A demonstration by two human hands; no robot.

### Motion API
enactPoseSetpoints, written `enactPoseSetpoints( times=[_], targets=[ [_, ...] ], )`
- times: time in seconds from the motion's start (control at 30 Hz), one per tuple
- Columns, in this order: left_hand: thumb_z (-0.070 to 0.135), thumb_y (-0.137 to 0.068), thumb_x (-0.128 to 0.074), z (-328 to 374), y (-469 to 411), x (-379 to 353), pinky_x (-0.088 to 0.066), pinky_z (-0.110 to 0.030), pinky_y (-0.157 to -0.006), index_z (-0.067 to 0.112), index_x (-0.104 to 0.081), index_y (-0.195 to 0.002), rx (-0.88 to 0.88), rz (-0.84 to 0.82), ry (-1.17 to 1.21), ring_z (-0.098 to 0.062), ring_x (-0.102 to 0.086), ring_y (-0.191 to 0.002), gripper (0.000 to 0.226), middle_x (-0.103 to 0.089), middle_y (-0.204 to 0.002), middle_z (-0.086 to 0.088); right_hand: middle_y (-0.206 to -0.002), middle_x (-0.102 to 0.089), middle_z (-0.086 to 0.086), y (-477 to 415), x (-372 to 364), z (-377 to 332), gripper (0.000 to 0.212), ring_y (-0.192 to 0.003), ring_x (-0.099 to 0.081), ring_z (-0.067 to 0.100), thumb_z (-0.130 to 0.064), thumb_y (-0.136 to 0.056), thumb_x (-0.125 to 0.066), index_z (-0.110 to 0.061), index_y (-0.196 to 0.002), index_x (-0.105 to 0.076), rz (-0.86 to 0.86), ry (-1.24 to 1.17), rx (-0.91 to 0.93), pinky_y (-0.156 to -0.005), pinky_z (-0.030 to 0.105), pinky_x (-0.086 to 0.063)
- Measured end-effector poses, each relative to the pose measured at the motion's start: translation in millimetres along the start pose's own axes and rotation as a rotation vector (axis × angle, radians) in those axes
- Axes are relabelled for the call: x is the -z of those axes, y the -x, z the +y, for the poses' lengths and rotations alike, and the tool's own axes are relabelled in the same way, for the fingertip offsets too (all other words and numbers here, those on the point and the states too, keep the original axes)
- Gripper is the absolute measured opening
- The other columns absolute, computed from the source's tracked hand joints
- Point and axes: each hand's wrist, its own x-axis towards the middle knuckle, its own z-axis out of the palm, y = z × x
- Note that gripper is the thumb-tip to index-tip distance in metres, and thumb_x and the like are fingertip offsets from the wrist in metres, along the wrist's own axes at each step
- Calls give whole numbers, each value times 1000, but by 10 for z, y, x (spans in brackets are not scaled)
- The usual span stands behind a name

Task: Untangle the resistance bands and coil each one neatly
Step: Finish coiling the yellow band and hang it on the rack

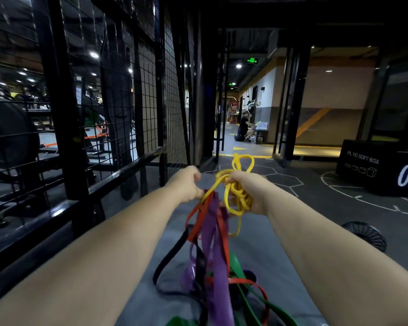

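Dim gym, grey floor mat point(132, 300) beside black wire-mesh cage point(118, 95), plyo soft box point(372, 168) at right, left hand point(186, 184) pinching yellow band point(236, 196), right hand point(250, 191) clenched on its coils, tangled bands point(214, 255) hanging below

Black plyo box point(379, 167) marked 04; wire mesh fence point(118, 95); small floor fan point(366, 234).

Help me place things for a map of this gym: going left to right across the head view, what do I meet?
Black wire-mesh fence → left hand → yellow resistance band → right hand → black floor fan → black plyo soft box.
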Motion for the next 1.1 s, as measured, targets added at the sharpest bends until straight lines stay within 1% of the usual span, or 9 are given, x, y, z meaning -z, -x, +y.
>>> enactPoseSetpoints(
  times=[0.07,0.17,0.33,0.47,0.6,0.7,0.8,0.93,1.1],
  targets=[
    [27,-85,-70,-52,54,-147,-44,-27,-60,12,-58,-84,167,-18,82,-20,-53,-65,19,-57,-77,-7,-65,-44,1,-29,-2,51,15,-72,-64,32,-19,-91,-52,-17,-76,-51,-9,-6,-40,-71,43,-59],
    [16,-95,-52,-88,170,-377,-52,-33,-67,12,-57,-84,320,-164,648,-18,-53,-60,13,-59,-72,-7,-64,-43,2,-50,-37,142,13,-71,-55,33,-18,-92,-50,-16,-79,-52,12,-29,-52,-50,29,-54],
    [9,-84,-52,-149,304,-526,-54,-32,-69,7,-55,-99,157,-350,1075,-21,-64,-72,16,-63,-86,-14,-64,-38,0,-89,-82,247,4,-65,-55,33,-19,-92,-49,-18,-89,-49,38,-120,-59,-45,25,-52],
    [13,-59,-84,-270,302,-673,-51,-32,-90,26,-15,-141,6,-399,638,-19,-61,-108,108,-59,-122,-7,-63,-40,0,-103,-107,236,17,-74,-56,33,-18,-91,-50,-16,-75,-46,42,-235,-59,-53,31,-57],
    [45,-31,-89,-267,261,-818,-48,-36,-99,35,-13,-143,0,-195,305,-17,-52,-119,136,-46,-135,1,-63,-39,1,-103,-142,221,17,-76,-58,36,-18,-92,-51,-15,-76,-45,33,-222,-39,-66,45,-58],
    [23,-55,-80,-246,257,-792,-56,-32,-79,37,-14,-142,-25,-185,152,-19,-61,-101,110,-55,-125,-3,-64,-39,2,-98,-110,219,12,-78,-60,38,-17,-92,-52,-14,-81,-48,41,-167,-30,-69,46,-58],
    [4,-74,-62,-269,230,-674,-54,-35,-83,36,-25,-143,-76,-143,136,-21,-62,-102,85,-60,-122,-3,-61,-44,3,-89,15,204,13,-54,-58,24,-17,-94,-51,-13,-81,-52,136,-125,-17,-51,28,-53],
    [2,-74,-66,-320,149,-408,-52,-29,-82,32,-47,-124,-108,-35,111,-17,-63,-93,61,-65,-106,0,-52,-42,0,-96,282,227,27,-42,-36,12,-24,-93,-54,-18,-67,-49,280,-30,-28,-44,19,-31],
    [9,-81,-71,-208,21,-18,-38,-12,-61,24,-54,-108,-222,152,202,-13,-55,-74,36,-59,-80,7,-53,-34,-2,-95,458,322,23,-38,-29,11,-38,-94,-60,-18,-83,-58,266,12,-47,-38,17,-24]
  ],
)
